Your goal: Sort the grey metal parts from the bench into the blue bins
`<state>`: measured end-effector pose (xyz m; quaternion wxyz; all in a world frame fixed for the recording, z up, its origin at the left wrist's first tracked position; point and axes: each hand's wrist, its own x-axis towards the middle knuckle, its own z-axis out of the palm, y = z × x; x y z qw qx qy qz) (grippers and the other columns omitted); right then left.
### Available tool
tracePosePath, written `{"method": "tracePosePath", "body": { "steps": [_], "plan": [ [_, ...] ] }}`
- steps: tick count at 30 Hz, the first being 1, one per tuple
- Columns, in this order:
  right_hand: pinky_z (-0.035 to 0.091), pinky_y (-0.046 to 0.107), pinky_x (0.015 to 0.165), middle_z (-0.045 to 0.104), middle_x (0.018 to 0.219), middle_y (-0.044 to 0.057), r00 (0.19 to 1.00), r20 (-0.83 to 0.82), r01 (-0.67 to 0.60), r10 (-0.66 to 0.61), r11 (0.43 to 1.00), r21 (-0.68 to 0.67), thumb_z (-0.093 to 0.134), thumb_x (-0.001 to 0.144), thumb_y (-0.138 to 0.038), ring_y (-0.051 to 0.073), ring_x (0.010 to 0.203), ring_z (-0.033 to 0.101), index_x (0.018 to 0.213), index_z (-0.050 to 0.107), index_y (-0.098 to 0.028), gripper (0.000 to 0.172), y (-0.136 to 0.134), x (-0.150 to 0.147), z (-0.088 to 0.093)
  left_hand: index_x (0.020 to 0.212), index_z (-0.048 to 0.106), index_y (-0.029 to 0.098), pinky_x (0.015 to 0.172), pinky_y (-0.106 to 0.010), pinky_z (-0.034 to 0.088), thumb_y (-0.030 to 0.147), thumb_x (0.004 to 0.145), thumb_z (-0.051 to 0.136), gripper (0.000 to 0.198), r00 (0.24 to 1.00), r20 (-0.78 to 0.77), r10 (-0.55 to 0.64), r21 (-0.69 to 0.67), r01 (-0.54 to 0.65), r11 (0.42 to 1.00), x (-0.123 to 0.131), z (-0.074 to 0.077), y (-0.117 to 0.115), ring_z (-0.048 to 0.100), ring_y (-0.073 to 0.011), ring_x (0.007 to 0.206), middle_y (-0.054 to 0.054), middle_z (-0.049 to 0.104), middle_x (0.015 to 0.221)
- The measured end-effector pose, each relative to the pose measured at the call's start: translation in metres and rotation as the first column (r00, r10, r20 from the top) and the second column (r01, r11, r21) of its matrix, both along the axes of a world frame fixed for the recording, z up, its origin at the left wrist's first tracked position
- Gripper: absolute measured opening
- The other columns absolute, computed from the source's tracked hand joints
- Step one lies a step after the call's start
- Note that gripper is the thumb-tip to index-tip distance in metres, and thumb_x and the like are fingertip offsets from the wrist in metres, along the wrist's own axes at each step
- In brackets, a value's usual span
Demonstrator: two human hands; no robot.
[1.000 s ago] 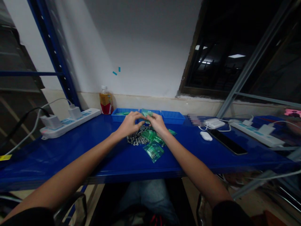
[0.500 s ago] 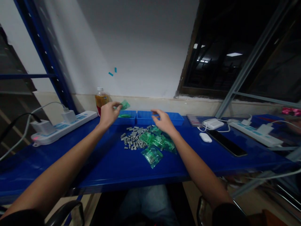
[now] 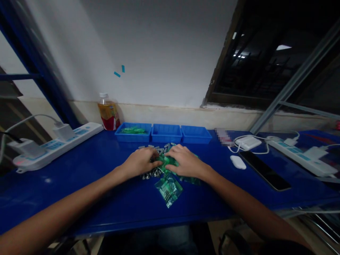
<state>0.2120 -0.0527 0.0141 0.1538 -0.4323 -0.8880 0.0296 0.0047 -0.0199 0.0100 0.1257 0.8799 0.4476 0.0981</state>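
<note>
On the blue table (image 3: 106, 202), left hand (image 3: 140, 161) and right hand (image 3: 188, 162) half-curled, thumbs apart, over loose metal pieces (image 3: 155, 173) and green packets (image 3: 170, 187) yet untrayed, any pinch impossible to tell; other green bags (image 3: 134, 130) already in leftmost tray (image 3: 132, 137).

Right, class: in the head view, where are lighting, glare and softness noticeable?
Head view throughout: dim overall, bright patches in the dark window; small glare spot at left on the blue table; left hand and right hand slightly soft, metal pieces hard to tell apart.
</note>
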Motion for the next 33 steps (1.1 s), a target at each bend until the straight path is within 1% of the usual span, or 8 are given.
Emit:
{"method": "tracePosePath", "body": {
  "steps": [8,11,15,19,23,26,29,33],
  "plan": [
    [0.040,0.034,0.082,0.058,0.091,0.006,0.892,-0.446,0.051,-0.071,0.997,-0.057,0.056,0.085,-0.034,0.018,0.091,0.051,0.091,0.060,-0.017,0.019,0.024,-0.011,-0.013,0.080,0.061,0.017,0.059,-0.024,0.037,0.029,0.078,0.054,0.014,0.988,0.128,0.091,-0.170,-0.069,0.983,0.002,0.013,0.035,0.058,-0.0164,0.067,-0.002,0.065,0.074],
    [0.042,0.029,0.067,0.057,0.074,0.002,0.616,-0.728,0.019,-0.301,0.930,-0.368,0.052,0.084,-0.048,0.014,0.072,0.054,0.080,0.057,-0.018,0.030,0.034,-0.015,-0.010,0.082,0.059,0.016,0.062,-0.026,0.039,0.025,0.082,0.052,0.011,0.956,0.288,0.056,0.132,-0.098,0.986,0.000,0.030,0.037,0.056,-0.0151,0.068,-0.003,0.062,0.076],
    [0.041,0.026,0.055,0.058,0.065,0.002,0.196,-0.756,-0.402,-0.625,0.652,-0.643,0.050,0.079,-0.061,0.014,0.059,0.055,0.084,0.056,-0.017,0.045,0.051,-0.019,0.004,0.084,0.054,0.016,0.068,-0.025,0.042,0.017,0.089,0.045,0.011,0.895,0.365,-0.257,0.410,0.094,0.907,0.004,0.045,0.034,0.054,-0.0133,0.076,-0.004,0.057,0.082],
    [0.044,0.026,0.060,0.064,0.075,0.002,0.080,-0.795,-0.428,-0.601,0.700,-0.572,0.073,0.064,-0.034,0.013,0.065,0.057,0.088,0.061,-0.017,0.032,0.062,-0.016,0.016,0.088,0.054,0.016,0.079,-0.026,0.045,0.013,0.090,0.043,0.012,0.829,0.342,-0.442,0.443,0.272,0.854,0.005,0.045,0.037,0.054,-0.0133,0.090,-0.006,0.056,0.094],
    [0.046,0.030,0.073,0.066,0.089,0.004,0.076,-0.844,-0.202,-0.531,0.821,-0.534,0.073,0.065,-0.030,0.016,0.078,0.060,0.098,0.061,-0.020,0.037,0.063,-0.014,0.012,0.090,0.060,0.019,0.087,-0.034,0.042,0.026,0.088,0.051,0.012,0.838,0.455,-0.300,0.327,0.156,0.932,0.004,0.036,0.042,0.052,-0.0184,0.100,-0.006,0.055,0.104],
    [0.047,0.032,0.076,0.065,0.083,0.002,0.150,-0.911,-0.064,-0.383,0.916,-0.396,0.070,0.068,-0.029,0.017,0.080,0.061,0.086,0.060,-0.020,0.022,0.060,-0.016,0.003,0.086,0.062,0.017,0.076,-0.033,0.044,0.046,0.086,0.050,0.032,0.759,0.650,0.047,-0.063,-0.008,0.998,0.009,0.026,0.040,0.055,-0.0196,0.086,-0.006,0.058,0.089],
    [0.047,0.034,0.082,0.066,0.083,0.002,0.340,-0.924,0.018,-0.174,0.984,-0.179,0.062,0.074,-0.022,0.017,0.084,0.062,0.078,0.060,-0.021,0.005,0.053,-0.019,-0.004,0.080,0.062,0.014,0.057,-0.027,0.041,0.066,0.080,0.042,0.055,0.569,0.691,0.445,-0.577,0.064,0.814,0.015,0.018,0.037,0.054,-0.0163,0.065,-0.006,0.060,0.076],
    [0.043,0.039,0.093,0.063,0.099,0.003,0.594,-0.804,0.050,0.040,0.995,0.086,0.052,0.073,-0.009,0.018,0.103,0.057,0.074,0.063,-0.023,0.017,0.037,-0.019,-0.009,0.082,0.062,0.013,0.055,-0.022,0.039,0.053,0.069,0.066,0.042,0.467,0.661,0.588,-0.729,0.213,0.651,0.018,0.015,0.037,0.053,-0.0119,0.060,-0.003,0.060,0.072]
  ]
}}
